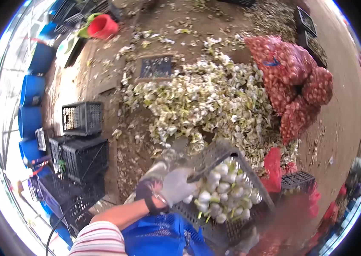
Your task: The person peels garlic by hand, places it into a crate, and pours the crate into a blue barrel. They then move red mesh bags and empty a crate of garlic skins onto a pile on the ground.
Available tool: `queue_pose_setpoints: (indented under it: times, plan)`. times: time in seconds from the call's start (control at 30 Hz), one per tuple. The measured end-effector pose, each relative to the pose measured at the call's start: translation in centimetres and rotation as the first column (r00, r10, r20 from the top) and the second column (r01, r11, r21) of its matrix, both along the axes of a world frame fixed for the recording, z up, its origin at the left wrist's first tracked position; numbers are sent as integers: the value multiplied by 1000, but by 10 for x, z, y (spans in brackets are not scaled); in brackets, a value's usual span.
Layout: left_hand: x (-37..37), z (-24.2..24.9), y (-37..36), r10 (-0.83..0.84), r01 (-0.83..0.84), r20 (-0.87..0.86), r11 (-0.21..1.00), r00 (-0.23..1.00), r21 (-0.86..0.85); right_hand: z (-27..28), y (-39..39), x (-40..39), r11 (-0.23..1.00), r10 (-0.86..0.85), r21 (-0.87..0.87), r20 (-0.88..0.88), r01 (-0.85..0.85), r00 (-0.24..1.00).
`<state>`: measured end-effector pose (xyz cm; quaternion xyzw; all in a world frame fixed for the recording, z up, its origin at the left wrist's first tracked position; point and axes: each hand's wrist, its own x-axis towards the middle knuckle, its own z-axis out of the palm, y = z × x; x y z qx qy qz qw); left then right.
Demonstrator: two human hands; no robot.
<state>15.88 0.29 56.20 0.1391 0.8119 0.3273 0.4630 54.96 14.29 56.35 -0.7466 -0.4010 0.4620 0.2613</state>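
Dirt floor (146, 128) spreads below, strewn with a broad heap of pale husks and trimmings (206, 98), with red mesh sacks (291, 81) piled beyond it and black crates (82, 141) stacked off to the left of the grip. Nearest the camera, a dark plastic crate (227, 200) full of white peeled bulbs (225, 187) is tilted, its far end raised toward the heap, probably so the load stays in while it is carried or tipped. On the crate's near-left rim the left hand (174, 185), gloved, has its grip wrapped closed around the edge, fingers curled over the top bar just beside the bulbs. At the crate's lower corner the right hand (246, 243) shows only partly; it seems to support the underside, but I cannot tell how its grip stands. Just under the left grip sits a blue crate (159, 234).
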Motion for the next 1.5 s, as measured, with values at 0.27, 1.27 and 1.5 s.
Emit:
queue_pose_setpoints:
  times: [0.27,1.27,1.5]
  plan:
    - [-51,59,-102,316,-312,-48,947,947,80,24,45,-112,880,449,73,197,-470,872]
    - [-678,85,-447,988,-946,-157,59,9,318,124,-243,-1175,-86,996,397,21,-914,-85]
    - [-789,125,-488,986,-978,64,-163,-156,132,129,-315,-1363,-312,948,368,62,-876,-312]
